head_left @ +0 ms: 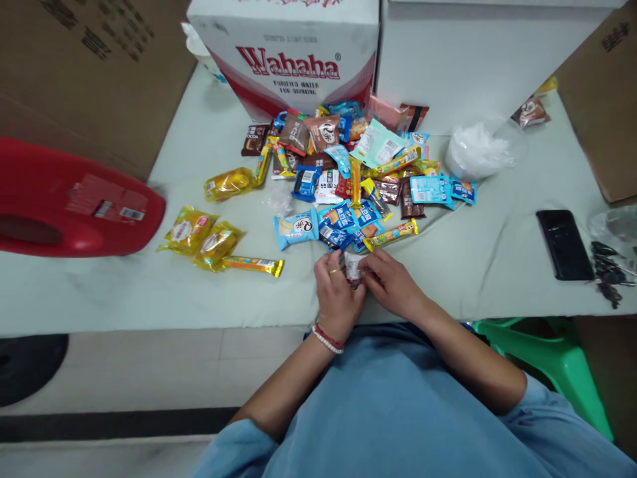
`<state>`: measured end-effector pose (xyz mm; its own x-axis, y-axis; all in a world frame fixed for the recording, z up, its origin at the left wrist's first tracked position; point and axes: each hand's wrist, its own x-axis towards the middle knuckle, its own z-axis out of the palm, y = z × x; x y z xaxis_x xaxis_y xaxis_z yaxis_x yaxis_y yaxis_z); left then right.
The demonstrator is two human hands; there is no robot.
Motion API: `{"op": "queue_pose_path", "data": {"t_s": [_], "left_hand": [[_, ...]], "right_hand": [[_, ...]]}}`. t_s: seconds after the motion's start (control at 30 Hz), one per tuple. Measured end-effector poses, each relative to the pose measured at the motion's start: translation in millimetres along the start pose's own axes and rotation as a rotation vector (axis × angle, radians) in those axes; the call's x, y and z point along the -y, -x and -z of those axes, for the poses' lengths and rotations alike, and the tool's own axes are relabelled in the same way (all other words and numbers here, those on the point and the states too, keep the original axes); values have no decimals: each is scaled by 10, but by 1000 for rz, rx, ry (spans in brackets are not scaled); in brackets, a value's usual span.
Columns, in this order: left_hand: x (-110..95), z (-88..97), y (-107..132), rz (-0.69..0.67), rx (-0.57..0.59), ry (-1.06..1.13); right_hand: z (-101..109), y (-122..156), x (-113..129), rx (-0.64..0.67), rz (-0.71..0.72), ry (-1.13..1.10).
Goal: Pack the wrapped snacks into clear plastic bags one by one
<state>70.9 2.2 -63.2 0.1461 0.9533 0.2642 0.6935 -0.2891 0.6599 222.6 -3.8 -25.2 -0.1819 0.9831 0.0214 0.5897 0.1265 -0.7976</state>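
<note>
A small silvery packet is held between two hands at the near edge of a table, just in front of a heap of wrapped snacks. It is pinched from one side by the fingers of the left hand and from the other by the thumb and fingers of the right hand; so small a wrapper is presumably steadied best by fingertips at both sides. Both grips are narrow, and the packet's lower part is hidden by the fingers. The heap is backed by a printed carton and a plain white box, by which the snacks are probably kept within easy reach.

Counted: one packet is held. Left of the heap, two rounded yellow packets are laid together, with one yellow stick pack beside them; a further yellow packet is seen at the heap's left margin. The heap itself cannot be counted exactly, its pieces being overlapped. One red plastic container is placed at far left; one phone and one bunch of keys are placed at right.
</note>
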Motion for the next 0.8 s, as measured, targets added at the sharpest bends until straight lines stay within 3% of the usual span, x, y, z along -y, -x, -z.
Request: {"op": "queue_pose_path", "data": {"t_s": [0.1,0.17,0.33,0.53,0.8], "left_hand": [[-21,87,-43,42,131,13],[-94,157,-52,7,176,150],[-382,255,72,-92,211,556],[-561,77,227,-302,405,642],[-544,-15,61,-363,602,755]], "right_hand": [[-27,65,-43,-41,13,-97],[16,165,-40,-82,-16,-158],[157,474,-45,-175,-250,-428],[290,719,-222,-296,-389,-591],[436,807,-441,-283,-411,-628]]}}
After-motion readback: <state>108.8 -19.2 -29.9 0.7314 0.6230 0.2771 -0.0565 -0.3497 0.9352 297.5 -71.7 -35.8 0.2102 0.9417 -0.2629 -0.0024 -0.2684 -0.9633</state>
